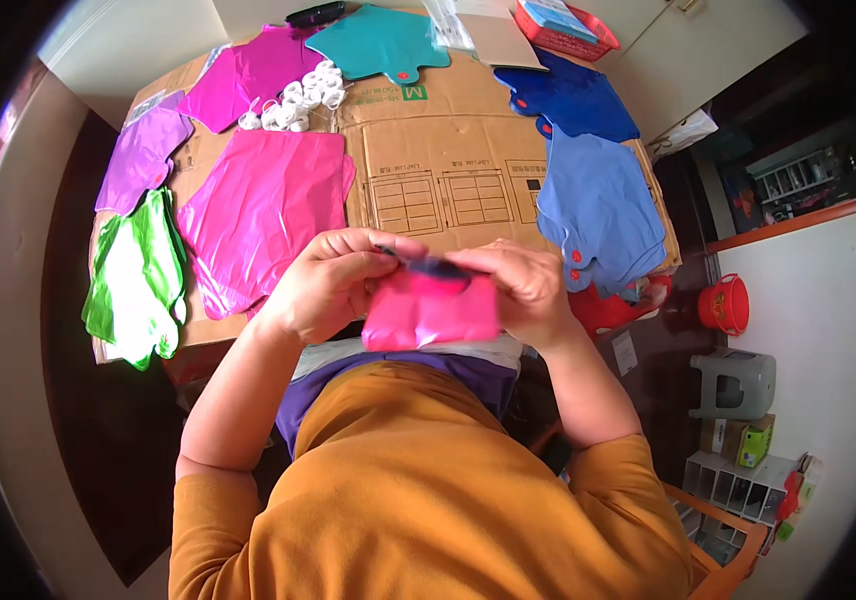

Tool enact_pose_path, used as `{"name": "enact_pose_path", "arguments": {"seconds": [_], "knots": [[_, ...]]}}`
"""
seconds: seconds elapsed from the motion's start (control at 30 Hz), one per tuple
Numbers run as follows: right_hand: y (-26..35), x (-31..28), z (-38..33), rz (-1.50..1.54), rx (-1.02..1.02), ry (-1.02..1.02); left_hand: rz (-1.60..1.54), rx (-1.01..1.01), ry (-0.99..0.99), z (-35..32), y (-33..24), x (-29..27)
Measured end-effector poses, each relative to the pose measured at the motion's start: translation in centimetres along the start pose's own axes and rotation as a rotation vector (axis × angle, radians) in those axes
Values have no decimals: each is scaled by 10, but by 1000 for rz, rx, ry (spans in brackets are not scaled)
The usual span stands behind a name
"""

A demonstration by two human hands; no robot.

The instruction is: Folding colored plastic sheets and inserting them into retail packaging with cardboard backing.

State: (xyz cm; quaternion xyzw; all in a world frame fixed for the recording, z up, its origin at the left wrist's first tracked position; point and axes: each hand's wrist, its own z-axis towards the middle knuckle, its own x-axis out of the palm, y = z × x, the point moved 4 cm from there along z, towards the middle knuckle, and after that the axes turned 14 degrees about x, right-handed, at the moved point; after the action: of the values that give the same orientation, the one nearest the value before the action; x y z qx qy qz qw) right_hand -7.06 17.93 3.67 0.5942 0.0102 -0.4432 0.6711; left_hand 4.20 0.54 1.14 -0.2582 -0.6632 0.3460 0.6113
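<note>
Close in front of my body, both hands hold up a small bright pink folded plastic piece (pixel 428 325), slightly blurred. A dark strip (pixel 438 268) runs along its top edge. My left hand (pixel 333 285) is closed, its thumb and forefinger pinching at the left end of the strip. At the other end my right hand (pixel 520 285) is closed too, thumb and fingers gripping the upper right corner. Just beyond my left hand lies a stack of flat, shiny pink plastic sheets (pixel 273 205) on the cardboard-covered table (pixel 438 145).
Around the cardboard lie green (pixel 138 275), lilac (pixel 145 150), magenta (pixel 248 80), teal (pixel 378 42), dark blue (pixel 578 95) and light blue sheets (pixel 603 200). White string rolls (pixel 298 98) sit near the magenta ones. A red basket (pixel 573 35) stands far right, a red bucket (pixel 724 304) below.
</note>
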Motion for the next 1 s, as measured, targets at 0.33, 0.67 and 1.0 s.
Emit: {"name": "enact_pose_path", "arguments": {"seconds": [0.33, 0.67, 1.0], "knots": [[-17, 47, -19, 952, 652, 174, 328, 173, -284, -18, 8, 10], [-16, 30, -1, 885, 630, 269, 351, 230, -212, -7, -4, 18], [-51, -31, 45, 814, 585, 81, 524, 125, -28, 86, -20, 33]]}}
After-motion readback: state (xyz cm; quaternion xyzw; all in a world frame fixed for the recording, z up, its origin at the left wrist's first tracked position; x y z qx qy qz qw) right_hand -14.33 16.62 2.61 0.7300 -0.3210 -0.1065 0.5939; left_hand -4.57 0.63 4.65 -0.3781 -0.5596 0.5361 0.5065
